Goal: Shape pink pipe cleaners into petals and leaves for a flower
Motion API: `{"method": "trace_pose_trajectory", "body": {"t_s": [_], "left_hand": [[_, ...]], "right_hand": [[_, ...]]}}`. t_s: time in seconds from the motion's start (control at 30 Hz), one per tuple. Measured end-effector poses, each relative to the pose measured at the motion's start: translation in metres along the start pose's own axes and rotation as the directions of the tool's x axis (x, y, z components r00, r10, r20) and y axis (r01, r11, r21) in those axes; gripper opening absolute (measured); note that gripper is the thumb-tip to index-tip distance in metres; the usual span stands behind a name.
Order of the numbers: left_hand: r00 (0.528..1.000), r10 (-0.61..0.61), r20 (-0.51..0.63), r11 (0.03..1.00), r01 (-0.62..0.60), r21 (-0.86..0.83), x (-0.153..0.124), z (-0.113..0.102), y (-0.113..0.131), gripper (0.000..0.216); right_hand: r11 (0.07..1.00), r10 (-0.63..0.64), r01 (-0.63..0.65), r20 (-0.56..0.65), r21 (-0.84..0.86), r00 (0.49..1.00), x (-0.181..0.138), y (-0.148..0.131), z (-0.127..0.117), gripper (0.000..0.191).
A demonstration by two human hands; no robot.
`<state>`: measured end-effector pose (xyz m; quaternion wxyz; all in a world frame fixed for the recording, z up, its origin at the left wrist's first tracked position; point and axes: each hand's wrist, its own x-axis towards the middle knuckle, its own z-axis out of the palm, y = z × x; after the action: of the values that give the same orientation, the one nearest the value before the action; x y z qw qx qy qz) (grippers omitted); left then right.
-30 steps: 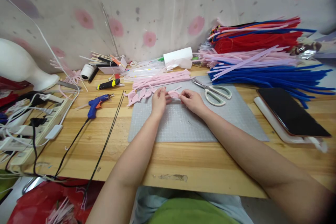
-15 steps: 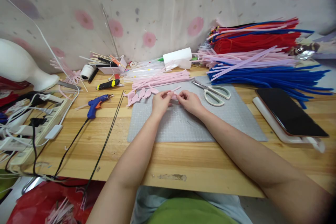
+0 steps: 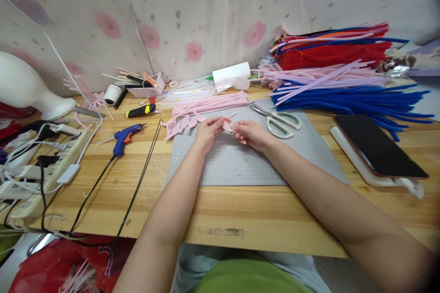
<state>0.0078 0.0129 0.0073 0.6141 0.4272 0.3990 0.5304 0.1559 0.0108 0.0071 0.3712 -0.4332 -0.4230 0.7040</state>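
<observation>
Above the grey cutting mat (image 3: 247,165), my left hand (image 3: 209,133) and my right hand (image 3: 250,133) pinch a pink pipe cleaner piece (image 3: 227,126) between them. It looks bent into a small petal-like shape, and part of it is hidden by my fingers. Several finished-looking pink pipe cleaner petals (image 3: 184,122) lie left of my left hand, at the mat's upper left corner. Straight pink pipe cleaners (image 3: 213,103) are bundled just behind the mat. Scissors (image 3: 279,124) with pale handles rest on the mat, to the right of my right hand.
A blue hot glue gun (image 3: 121,139), a yellow-black cutter (image 3: 140,111) and thin dark rods (image 3: 140,178) lie to the left. Blue pipe cleaners (image 3: 343,100) are piled at the back right, behind a phone (image 3: 380,146). A power strip (image 3: 51,169) with tangled cables occupies the left edge.
My right hand has turned and its fingers have curled in more. The pink piece between my hands shows more and appears wider. The surrounding things stay where they were.
</observation>
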Motion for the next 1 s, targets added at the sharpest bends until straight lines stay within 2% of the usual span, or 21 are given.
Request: {"method": "trace_pose_trajectory", "body": {"t_s": [0.27,0.43,0.53,0.63,0.77,0.87,1.0], "left_hand": [[0.991,0.001,-0.135,0.998,-0.009,-0.065,0.002,0.003,-0.001,0.019],[0.988,-0.003,-0.154,0.995,-0.014,-0.104,0.002,0.004,-0.002,0.02],[0.995,-0.026,-0.095,0.994,0.016,-0.112,0.001,0.006,-0.004,0.028],[0.996,-0.018,-0.093,1.0,0.016,-0.021,0.001,0.009,-0.006,0.03],[0.978,-0.001,-0.211,0.988,0.034,0.153,0.002,0.011,-0.01,0.024],[0.961,-0.012,-0.277,0.984,0.06,0.166,0.002,0.012,-0.013,0.023],[0.949,-0.037,-0.315,0.989,0.08,0.128,0.002,0.012,-0.012,0.023]], "right_hand": [[0.999,-0.022,0.021,-0.008,-0.027,1.0,-0.002,-0.002,0.006,0.017],[0.995,-0.066,0.064,-0.026,-0.072,0.997,0.002,0.003,0.007,0.017],[0.988,-0.12,0.106,-0.126,-0.117,0.985,0.005,0.006,0.006,0.017],[0.968,-0.188,0.143,-0.216,-0.208,0.958,0.009,0.009,0.005,0.021],[0.898,-0.266,0.189,-0.145,-0.398,0.953,0.01,0.013,0.004,0.028],[0.824,-0.286,0.177,-0.125,-0.538,0.95,0.011,0.014,0.005,0.029],[0.696,-0.366,0.167,-0.146,-0.698,0.919,0.01,0.014,0.007,0.024]]}}
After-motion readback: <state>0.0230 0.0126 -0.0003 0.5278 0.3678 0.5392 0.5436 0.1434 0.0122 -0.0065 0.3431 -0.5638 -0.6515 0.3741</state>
